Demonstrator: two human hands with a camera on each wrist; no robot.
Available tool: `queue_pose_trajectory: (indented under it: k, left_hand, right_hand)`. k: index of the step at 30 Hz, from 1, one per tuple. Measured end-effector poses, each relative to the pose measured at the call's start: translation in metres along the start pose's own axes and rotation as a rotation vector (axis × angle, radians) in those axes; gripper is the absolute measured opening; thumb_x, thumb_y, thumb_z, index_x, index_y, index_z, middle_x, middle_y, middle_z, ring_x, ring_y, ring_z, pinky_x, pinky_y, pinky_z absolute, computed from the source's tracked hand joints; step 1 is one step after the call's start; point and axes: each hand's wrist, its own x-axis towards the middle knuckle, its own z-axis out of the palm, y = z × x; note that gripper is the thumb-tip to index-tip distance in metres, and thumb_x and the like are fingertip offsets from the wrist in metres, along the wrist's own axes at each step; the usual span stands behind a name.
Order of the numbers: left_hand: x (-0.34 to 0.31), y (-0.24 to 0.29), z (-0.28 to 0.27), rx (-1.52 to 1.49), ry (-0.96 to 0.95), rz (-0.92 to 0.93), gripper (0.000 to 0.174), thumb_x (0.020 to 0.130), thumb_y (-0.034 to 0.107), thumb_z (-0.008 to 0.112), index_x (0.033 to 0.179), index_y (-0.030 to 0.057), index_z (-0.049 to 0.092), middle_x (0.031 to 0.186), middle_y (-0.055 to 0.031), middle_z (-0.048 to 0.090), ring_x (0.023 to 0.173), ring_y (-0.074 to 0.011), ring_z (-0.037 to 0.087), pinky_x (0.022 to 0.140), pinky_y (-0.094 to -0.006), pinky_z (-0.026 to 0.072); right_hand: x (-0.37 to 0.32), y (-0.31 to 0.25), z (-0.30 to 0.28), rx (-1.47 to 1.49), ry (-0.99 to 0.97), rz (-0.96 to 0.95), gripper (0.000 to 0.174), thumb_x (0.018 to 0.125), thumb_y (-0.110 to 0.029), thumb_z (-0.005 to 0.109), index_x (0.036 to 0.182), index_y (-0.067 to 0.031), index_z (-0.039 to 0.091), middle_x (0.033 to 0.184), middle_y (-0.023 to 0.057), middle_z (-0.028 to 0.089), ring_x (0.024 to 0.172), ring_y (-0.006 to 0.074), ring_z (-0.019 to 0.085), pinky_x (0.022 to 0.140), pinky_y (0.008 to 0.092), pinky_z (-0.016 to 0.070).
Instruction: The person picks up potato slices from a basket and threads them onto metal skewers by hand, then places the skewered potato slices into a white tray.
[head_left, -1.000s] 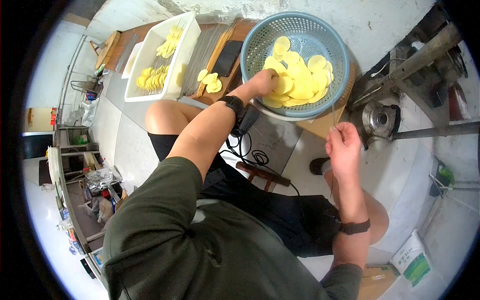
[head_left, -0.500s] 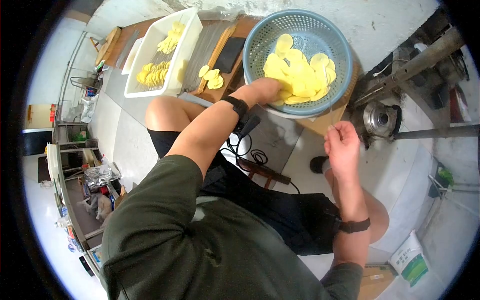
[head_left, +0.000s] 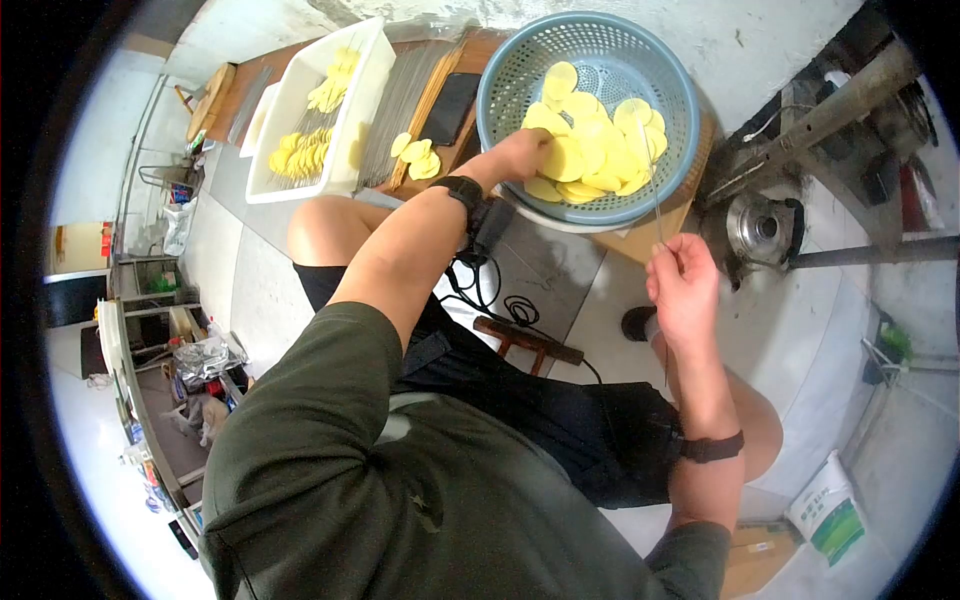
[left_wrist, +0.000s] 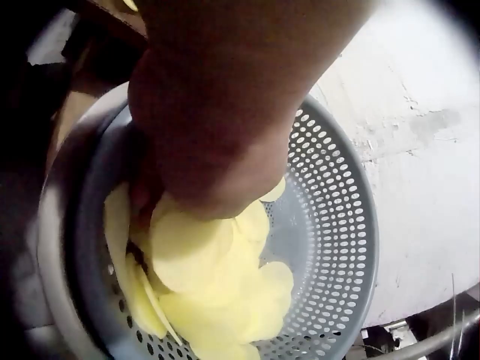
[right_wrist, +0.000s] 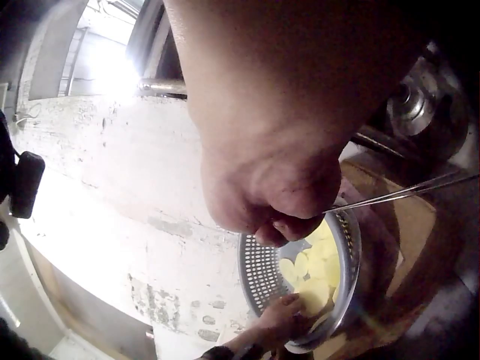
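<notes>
My left hand (head_left: 522, 154) reaches over the near left rim of a blue-grey perforated basket (head_left: 505, 75). Its curled fingers pinch the edge of a round, pale yellow potato slice (head_left: 566, 158); the back of the hand hides most fingertips in the left wrist view. More potato slices (left_wrist: 259, 311) lie heaped under and around it. Beyond the basket's near right rim, my right hand (head_left: 686, 280) grips a thin metal skewer (right_wrist: 375, 199) between thumb and fingers. The skewer's upper length overlaps the basket in the head view, and its other end points down along the forearm.
Left of the basket, a white tub (head_left: 259, 180) holds skewered slices. Bare skewers (head_left: 395, 110), a dark phone (head_left: 450, 108) and a small pile of slices (head_left: 424, 162) lie between them on the wooden surface. A metal kettle (head_left: 755, 232) stands at the right, beneath dark metal bars.
My left hand dipped lower at the basket's near left side, then came back up with a slice at its fingertips. The right hand has stayed nearly in place with the skewer.
</notes>
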Motion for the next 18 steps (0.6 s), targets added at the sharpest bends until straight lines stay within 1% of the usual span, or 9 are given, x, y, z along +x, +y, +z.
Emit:
queue_pose_trajectory:
  k: [3,5,6,8,12,14,15,17,18]
  left_hand:
    - [-0.001,0.001,0.0,-0.089,-0.022,-0.048,0.041,0.091,0.027,0.049,0.118,-0.0027,0.057,0.106,-0.0237,0.064,0.098,-0.0344,0.063,0.086,-0.0384,0.0485]
    - [0.002,-0.001,0.005,-0.07,-0.019,0.01,0.04,0.089,0.025,0.054,0.117,-0.0034,0.057,0.109,-0.0238,0.063,0.1,-0.0348,0.062,0.087,-0.0372,0.0486]
    - [0.0,0.005,0.004,-0.071,-0.018,0.01,0.04,0.089,0.025,0.054,0.117,-0.0034,0.057,0.109,-0.0238,0.063,0.1,-0.0348,0.062,0.087,-0.0372,0.0486]
    - [-0.007,0.015,0.006,0.122,-0.009,0.044,0.041,0.087,0.026,0.057,0.115,-0.004,0.057,0.111,-0.0235,0.063,0.102,-0.0348,0.061,0.088,-0.037,0.0485]
    - [-0.01,0.022,0.008,0.056,0.042,0.001,0.038,0.086,0.027,0.058,0.109,-0.0033,0.059,0.111,-0.0237,0.062,0.101,-0.0353,0.061,0.087,-0.0389,0.0483]
    - [-0.012,0.028,0.002,0.033,-0.005,-0.005,0.034,0.087,0.027,0.058,0.104,-0.0019,0.061,0.106,-0.0249,0.063,0.098,-0.0364,0.061,0.085,-0.041,0.0483]
    - [-0.016,0.03,-0.001,0.036,-0.004,-0.007,0.034,0.087,0.027,0.058,0.104,-0.0019,0.061,0.106,-0.0249,0.063,0.098,-0.0364,0.061,0.085,-0.041,0.0483]
    - [-0.022,0.036,-0.004,0.048,-0.018,0.01,0.03,0.09,0.025,0.056,0.106,0.0002,0.063,0.099,-0.0243,0.064,0.094,-0.0374,0.062,0.084,-0.0416,0.0486]
    - [-0.025,0.033,-0.001,0.048,-0.017,0.011,0.03,0.09,0.025,0.056,0.106,0.0002,0.063,0.099,-0.0243,0.064,0.094,-0.0374,0.062,0.084,-0.0416,0.0486]
  right_hand:
    - [0.0,0.0,0.001,0.001,-0.005,-0.006,0.011,0.091,-0.006,0.057,0.094,-0.0008,0.049,0.071,0.0039,0.054,0.051,0.0068,0.046,0.044,0.0212,0.0372]
    - [0.0,0.0,0.001,-0.007,-0.009,-0.011,0.011,0.091,-0.007,0.057,0.093,-0.0008,0.049,0.071,0.0038,0.054,0.051,0.0068,0.046,0.044,0.0213,0.0373]
    - [0.0,0.0,0.002,-0.007,-0.011,-0.012,0.011,0.091,-0.007,0.057,0.093,-0.0008,0.049,0.071,0.0038,0.054,0.051,0.0068,0.046,0.044,0.0213,0.0373]
    - [0.0,0.0,0.002,-0.037,0.0,0.005,0.011,0.091,-0.007,0.057,0.093,-0.0008,0.049,0.071,0.0036,0.054,0.051,0.0068,0.047,0.044,0.0214,0.0374]
    - [0.001,0.001,0.001,-0.036,0.008,-0.007,0.011,0.091,-0.007,0.057,0.092,-0.0006,0.049,0.071,0.0035,0.055,0.052,0.0068,0.047,0.044,0.0213,0.0377]
    - [0.002,0.002,-0.001,-0.048,0.007,-0.008,0.011,0.091,-0.007,0.057,0.093,-0.0003,0.049,0.071,0.0039,0.055,0.051,0.0068,0.047,0.044,0.0214,0.0377]
    - [0.001,0.002,0.0,-0.046,0.005,-0.009,0.011,0.091,-0.007,0.057,0.093,-0.0003,0.049,0.071,0.0039,0.055,0.051,0.0068,0.047,0.044,0.0214,0.0377]
    - [0.001,0.001,0.0,-0.022,0.008,-0.012,0.012,0.091,-0.007,0.057,0.094,-0.0002,0.048,0.072,0.0044,0.055,0.051,0.0069,0.046,0.044,0.0214,0.0375]
    - [0.001,0.001,0.0,-0.022,0.008,-0.013,0.012,0.091,-0.007,0.057,0.094,-0.0002,0.048,0.072,0.0044,0.055,0.051,0.0069,0.046,0.044,0.0214,0.0375]
